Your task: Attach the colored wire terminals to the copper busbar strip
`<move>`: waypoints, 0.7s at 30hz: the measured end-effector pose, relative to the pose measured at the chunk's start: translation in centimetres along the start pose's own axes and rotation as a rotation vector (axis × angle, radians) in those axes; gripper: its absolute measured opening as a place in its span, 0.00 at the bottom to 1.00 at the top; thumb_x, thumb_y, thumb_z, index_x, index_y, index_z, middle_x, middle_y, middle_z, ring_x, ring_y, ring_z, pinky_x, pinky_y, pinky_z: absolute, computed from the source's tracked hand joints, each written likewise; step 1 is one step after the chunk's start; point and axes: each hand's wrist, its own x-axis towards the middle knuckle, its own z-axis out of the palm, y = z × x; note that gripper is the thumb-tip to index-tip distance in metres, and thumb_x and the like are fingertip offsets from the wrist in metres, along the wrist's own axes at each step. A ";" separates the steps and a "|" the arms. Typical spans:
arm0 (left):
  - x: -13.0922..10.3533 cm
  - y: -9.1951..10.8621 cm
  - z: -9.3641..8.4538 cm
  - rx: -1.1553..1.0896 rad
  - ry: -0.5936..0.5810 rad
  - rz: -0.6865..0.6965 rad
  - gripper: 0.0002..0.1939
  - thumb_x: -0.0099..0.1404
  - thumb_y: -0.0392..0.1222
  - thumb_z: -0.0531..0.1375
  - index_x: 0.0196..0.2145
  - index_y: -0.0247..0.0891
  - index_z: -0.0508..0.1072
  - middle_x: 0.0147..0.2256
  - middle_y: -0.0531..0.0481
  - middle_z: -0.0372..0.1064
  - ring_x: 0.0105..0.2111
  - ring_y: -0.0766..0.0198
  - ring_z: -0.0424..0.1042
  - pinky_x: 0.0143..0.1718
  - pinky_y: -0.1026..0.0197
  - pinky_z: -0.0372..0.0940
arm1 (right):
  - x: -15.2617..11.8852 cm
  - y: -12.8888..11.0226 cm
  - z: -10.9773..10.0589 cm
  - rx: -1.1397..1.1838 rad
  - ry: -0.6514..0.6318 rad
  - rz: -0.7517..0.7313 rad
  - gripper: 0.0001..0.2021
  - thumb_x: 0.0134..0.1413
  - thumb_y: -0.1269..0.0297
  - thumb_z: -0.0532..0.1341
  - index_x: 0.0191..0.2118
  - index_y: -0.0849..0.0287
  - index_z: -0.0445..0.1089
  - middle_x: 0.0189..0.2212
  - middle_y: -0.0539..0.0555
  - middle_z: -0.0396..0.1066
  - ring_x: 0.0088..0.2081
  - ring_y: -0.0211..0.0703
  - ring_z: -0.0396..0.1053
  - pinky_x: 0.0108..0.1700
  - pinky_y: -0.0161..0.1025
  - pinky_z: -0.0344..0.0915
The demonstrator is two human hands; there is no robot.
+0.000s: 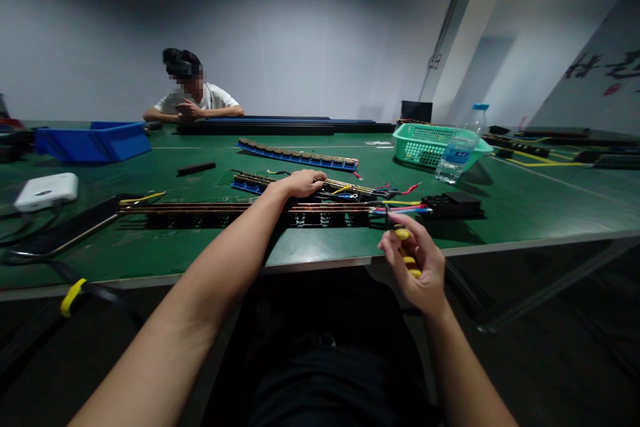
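My right hand (420,267) is closed around yellow-handled pliers (409,260), just in front of the table edge. Their dark jaws point up toward red, blue and yellow wires (405,207) at the right end of a long black strip with copper rails (195,208). Reaching across that strip, my left hand (304,183) has its fingers curled over a shorter blue-based strip with brass rails (250,183). Loose wires with bare or lugged ends lie at the shorter strip's right end. My left fingertips are partly hidden.
Another blue-based strip (300,155) lies farther back. A green basket (420,143) and a water bottle (457,153) stand at the right. To the left are a blue bin (95,141), a white box (47,191) and a dark flat device (70,227). A person (197,97) sits across the table.
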 end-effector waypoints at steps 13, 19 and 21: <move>-0.1 0.3 0.0 0.023 -0.001 -0.020 0.23 0.73 0.43 0.48 0.61 0.36 0.67 0.61 0.42 0.65 0.59 0.54 0.67 0.58 0.57 0.61 | 0.2 -0.4 0.1 -0.351 -0.367 -0.131 0.24 0.57 0.74 0.59 0.59 0.53 0.63 0.25 0.46 0.64 0.24 0.35 0.62 0.29 0.33 0.61; 0.0 0.5 -0.4 0.013 0.106 0.052 0.20 0.74 0.42 0.49 0.58 0.34 0.69 0.59 0.41 0.68 0.59 0.55 0.66 0.60 0.57 0.59 | 0.1 -1.0 0.0 0.312 -0.050 0.171 0.20 0.57 0.62 0.63 0.54 0.50 0.61 0.35 0.51 0.70 0.33 0.38 0.67 0.35 0.36 0.67; 0.0 1.1 -0.7 -0.003 0.214 0.094 0.20 0.74 0.41 0.50 0.59 0.36 0.69 0.59 0.42 0.67 0.59 0.55 0.66 0.61 0.56 0.58 | 0.3 -1.2 0.2 0.502 0.039 0.251 0.18 0.57 0.58 0.64 0.50 0.51 0.60 0.33 0.50 0.71 0.32 0.38 0.68 0.34 0.36 0.67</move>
